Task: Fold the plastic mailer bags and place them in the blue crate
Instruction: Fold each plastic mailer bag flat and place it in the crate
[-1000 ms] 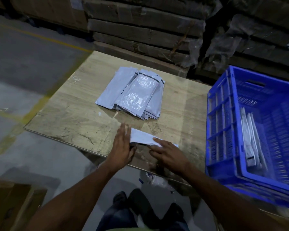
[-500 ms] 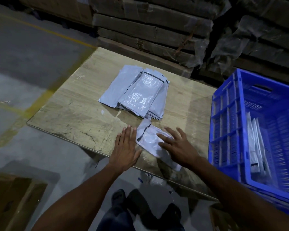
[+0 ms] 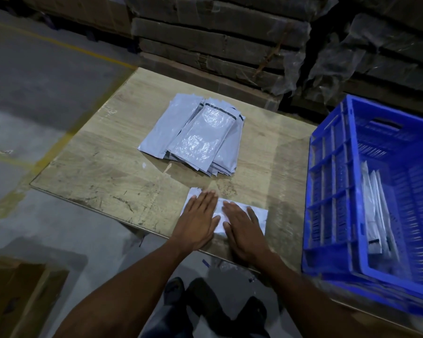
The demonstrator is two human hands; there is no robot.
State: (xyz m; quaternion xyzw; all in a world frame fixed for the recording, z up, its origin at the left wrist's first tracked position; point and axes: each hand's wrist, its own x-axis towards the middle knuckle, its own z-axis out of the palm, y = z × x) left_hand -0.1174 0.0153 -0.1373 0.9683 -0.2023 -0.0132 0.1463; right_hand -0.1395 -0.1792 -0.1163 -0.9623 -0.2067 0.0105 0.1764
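**Thin, slick mailer wants a firm crease**

Left hand (image 3: 197,222) and right hand (image 3: 245,228) lie flat, fingers straight, pressing the mailer (image 3: 258,215) at the table's (image 3: 108,162) near edge. It looks light, limp, slippery; best pinched at the fold. Crate (image 3: 332,191) sits right.

A flat wooden board (image 3: 103,167) lies on the floor. A pile of grey plastic mailer bags (image 3: 200,140) sits in the middle of it. Nearer the person, by the front edge, one folded white plastic mailer bag (image 3: 257,217) lies under the left hand (image 3: 197,222) and the right hand (image 3: 242,228), side by side. The blue plastic crate (image 3: 332,191) stands to the right, with folded bags (image 3: 374,215) in it. Stacked cardboard boxes (image 3: 205,40) stand behind the board.
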